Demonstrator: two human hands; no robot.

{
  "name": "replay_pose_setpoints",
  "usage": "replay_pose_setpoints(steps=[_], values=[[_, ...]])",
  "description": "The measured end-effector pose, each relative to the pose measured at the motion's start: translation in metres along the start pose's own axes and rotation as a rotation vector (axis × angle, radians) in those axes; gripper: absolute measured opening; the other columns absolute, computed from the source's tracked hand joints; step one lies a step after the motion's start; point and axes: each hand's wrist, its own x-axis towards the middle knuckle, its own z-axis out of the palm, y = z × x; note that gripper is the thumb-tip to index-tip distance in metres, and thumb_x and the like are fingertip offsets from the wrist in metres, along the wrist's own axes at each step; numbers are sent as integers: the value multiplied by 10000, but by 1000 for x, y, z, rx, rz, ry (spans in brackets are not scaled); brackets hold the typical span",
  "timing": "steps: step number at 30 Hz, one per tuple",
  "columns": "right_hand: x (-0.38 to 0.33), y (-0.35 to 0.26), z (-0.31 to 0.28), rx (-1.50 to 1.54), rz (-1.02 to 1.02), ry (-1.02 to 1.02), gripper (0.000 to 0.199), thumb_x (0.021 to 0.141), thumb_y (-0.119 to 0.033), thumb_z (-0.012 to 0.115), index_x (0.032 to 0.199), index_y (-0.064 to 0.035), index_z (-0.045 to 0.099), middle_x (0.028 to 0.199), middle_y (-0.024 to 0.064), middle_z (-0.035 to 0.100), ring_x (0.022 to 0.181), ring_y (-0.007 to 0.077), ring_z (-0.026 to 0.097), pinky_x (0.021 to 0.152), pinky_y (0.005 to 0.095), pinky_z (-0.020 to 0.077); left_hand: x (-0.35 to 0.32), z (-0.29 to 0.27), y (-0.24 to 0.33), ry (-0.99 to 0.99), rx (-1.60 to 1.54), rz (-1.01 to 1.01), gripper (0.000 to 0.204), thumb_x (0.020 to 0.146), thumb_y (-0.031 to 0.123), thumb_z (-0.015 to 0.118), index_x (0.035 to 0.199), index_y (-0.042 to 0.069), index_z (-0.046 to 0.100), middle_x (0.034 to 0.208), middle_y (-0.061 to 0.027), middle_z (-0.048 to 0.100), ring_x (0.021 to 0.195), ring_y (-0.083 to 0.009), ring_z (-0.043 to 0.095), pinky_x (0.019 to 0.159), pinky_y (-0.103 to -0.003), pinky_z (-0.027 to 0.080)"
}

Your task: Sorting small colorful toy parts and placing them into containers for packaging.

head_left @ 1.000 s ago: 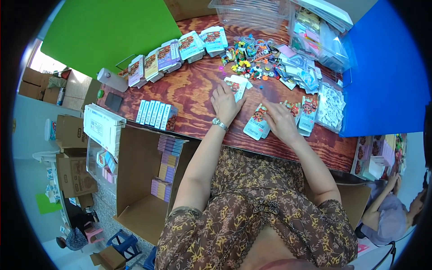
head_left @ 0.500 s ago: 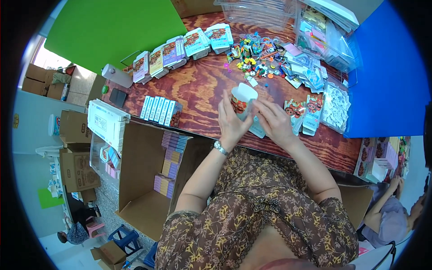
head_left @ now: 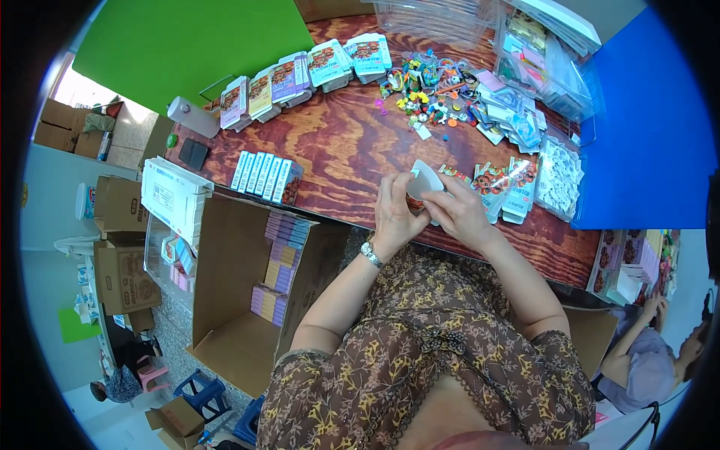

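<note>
A: White carton (head_left: 424,180) held just above the table (head_left: 337,150) edge, near the body, between both hands. Flap side not readable.

B: Left hand (head_left: 396,214) wrapped around the near-left side, fingers closed on it. Right hand (head_left: 459,214) pinching the right edge, also gripping.

A: Best handled, judging by the grip: left steady as support, right doing the folding; corners square, no crushing of the thin board.

B: Printed packets (head_left: 502,187) lying just right of the hands. Row of slim boxes (head_left: 266,176) to the left. Toy pile (head_left: 431,90) farther back. Open carton (head_left: 247,292) with stacked boxes below the table edge.
</note>
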Motion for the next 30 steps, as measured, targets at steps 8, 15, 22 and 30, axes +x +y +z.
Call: replay_pose_setpoints(steps=[8, 15, 22, 30], values=[[0, 1, 2, 57, 0, -15, 180, 834, -129, 737, 1007, -86, 711, 1125, 124, 658, 930, 314, 657, 753, 406, 557, 2, -6, 1, -55, 10, -41, 712, 661, 199, 870, 1227, 45, 466, 1137, -186, 529, 970, -343, 606, 761, -416, 536], [11, -12, -7, 322, 247, -51, 215, 959, -139, 644, 1148, -38, 658, 1159, 152, 668, 1011, 259, 675, 867, 377, 533, 0, -9, 0, -29, 57, 18, 658, 661, 167, 852, 1204, 40, 503, 1172, -206, 545, 1026, -378, 602, 798, -433, 543], [6, 2, 4, 780, 694, -72, 205, 1000, -170, 620, 1120, -16, 683, 1019, 38, 664, 910, 99, 627, 805, 248, 499, 0, -5, 8, -37, 137, 53, 689, 662, 105, 839, 1252, 24, 492, 1175, -210, 562, 1066, -389, 588, 872, -440, 519], [16, -16, 1, 262, 418, 24, 204, 917, -132, 706, 1087, -20, 710, 890, 79, 657, 814, 182, 690, 659, 316, 558, -5, 1, 9, 23, 59, 13, 983, 677, 105, 845, 1472, -45, 288, 1283, -232, 568, 1054, -389, 611, 891, -454, 513]])
